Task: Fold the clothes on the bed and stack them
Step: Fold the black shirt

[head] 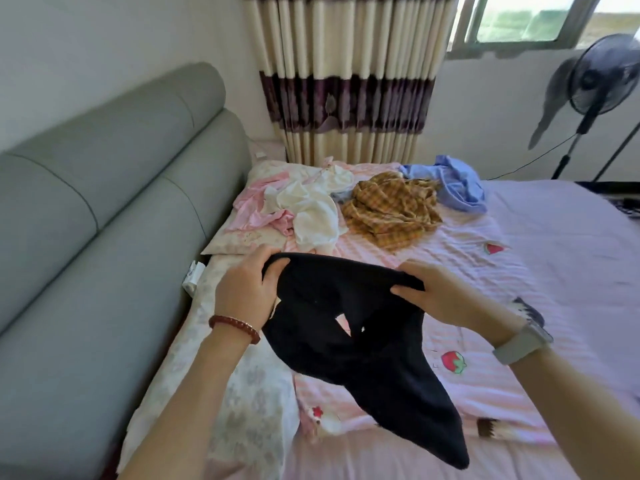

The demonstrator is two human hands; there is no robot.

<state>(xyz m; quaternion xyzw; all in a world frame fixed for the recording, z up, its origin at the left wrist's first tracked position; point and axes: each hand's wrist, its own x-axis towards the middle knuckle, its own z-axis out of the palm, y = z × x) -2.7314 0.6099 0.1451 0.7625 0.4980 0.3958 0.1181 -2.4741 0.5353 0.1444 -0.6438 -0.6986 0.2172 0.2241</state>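
1. Above the bed point(554, 237), the left hand point(244, 289) and right hand point(446, 296) hold a black garment point(346, 327), fingers clamped on its upper edge.
2. Behind it lie a white garment point(311, 209), a plaid shirt point(388, 209) and a blue garment point(453, 181).
3. A fan point(602, 74) stands by the window.

Both hands hold a black garment point(349, 327) up over the bed point(554, 244): the left hand point(247, 289) grips one end of its top edge, the right hand point(440, 292) pinches the other, and the rest hangs down in a point. Farther up the striped sheet lie a white garment point(311, 211), a pink one point(252, 206), a yellow plaid shirt point(388, 209) and a blue shirt point(453, 185), all crumpled. A grey padded headboard point(97, 202) runs along the left.
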